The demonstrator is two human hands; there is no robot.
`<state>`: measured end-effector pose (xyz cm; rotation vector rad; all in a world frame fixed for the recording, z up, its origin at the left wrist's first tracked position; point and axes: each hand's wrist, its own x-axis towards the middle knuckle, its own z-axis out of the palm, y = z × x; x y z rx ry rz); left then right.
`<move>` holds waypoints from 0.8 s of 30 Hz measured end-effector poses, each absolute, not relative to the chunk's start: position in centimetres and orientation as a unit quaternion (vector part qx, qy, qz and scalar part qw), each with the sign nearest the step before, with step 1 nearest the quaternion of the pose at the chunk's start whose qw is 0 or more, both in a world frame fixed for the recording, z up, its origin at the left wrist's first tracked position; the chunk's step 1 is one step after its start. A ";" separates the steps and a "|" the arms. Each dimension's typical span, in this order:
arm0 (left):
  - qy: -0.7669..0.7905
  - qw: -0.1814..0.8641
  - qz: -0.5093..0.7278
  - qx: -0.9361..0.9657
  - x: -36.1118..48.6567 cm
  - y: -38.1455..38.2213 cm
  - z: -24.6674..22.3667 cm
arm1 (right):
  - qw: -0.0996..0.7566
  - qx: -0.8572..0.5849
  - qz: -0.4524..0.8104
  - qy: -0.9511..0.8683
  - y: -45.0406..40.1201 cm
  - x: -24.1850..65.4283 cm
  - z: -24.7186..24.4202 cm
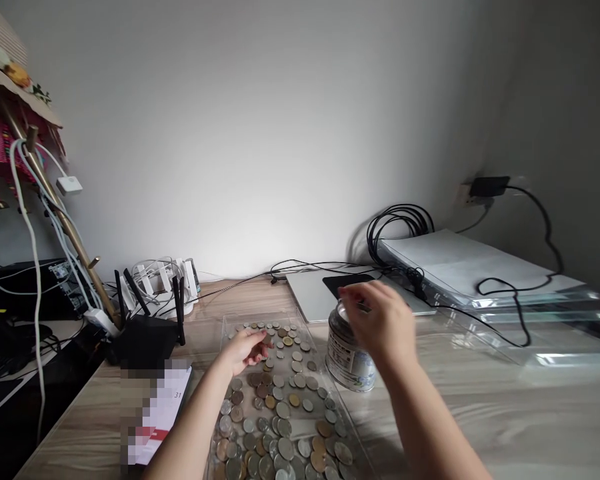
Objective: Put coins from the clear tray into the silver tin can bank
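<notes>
Many silver, gold and copper-coloured coins (283,410) lie spread over a clear tray (300,319) on the wooden table. Above the tray's far part is my left hand (250,350), its fingers curled loosely together around something I cannot make out. To the right of the tray stands a round metal tin (349,360) with a printed label. My right hand (377,320) is over the tin's top, thumb and fingers pinched at its opening; what they hold, if anything, is hidden. The hand covers part of the tin's rim.
A black router (143,340) and a pale booklet (167,413) are at the left. Behind the tin lies a flat silver panel (307,293). Stacked clear trays with white sheets (480,267), coiled black cable (400,220) and loose wires occupy the back right.
</notes>
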<state>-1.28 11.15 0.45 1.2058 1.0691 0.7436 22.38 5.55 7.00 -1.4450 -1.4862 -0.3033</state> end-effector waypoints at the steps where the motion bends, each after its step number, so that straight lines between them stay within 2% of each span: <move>1: 0.447 0.636 0.320 0.541 -1.3 11.2 0.2 | 0.492 -0.571 -0.102 -0.649 5.6 21.0 6.7; 5: 0.391 0.643 0.326 0.572 -1.4 11.5 -0.7 | 0.317 -0.536 0.010 -0.782 6.6 15.5 4.4; 9: 0.378 0.658 0.329 0.562 -1.5 11.7 -1.0 | 0.244 -0.545 0.033 -0.801 7.6 13.3 2.6; 12: 0.371 0.693 0.312 0.533 -1.5 11.5 -0.6 | 0.252 -0.555 0.014 -0.793 7.2 13.9 3.1; 18: 0.385 0.716 0.281 0.510 -1.8 10.3 1.0 | 0.395 -0.618 -0.044 -0.678 6.1 19.5 6.9; 24: 0.386 0.706 0.243 0.541 -1.9 10.2 1.0 | 0.314 -0.755 0.008 -0.576 6.5 24.8 8.1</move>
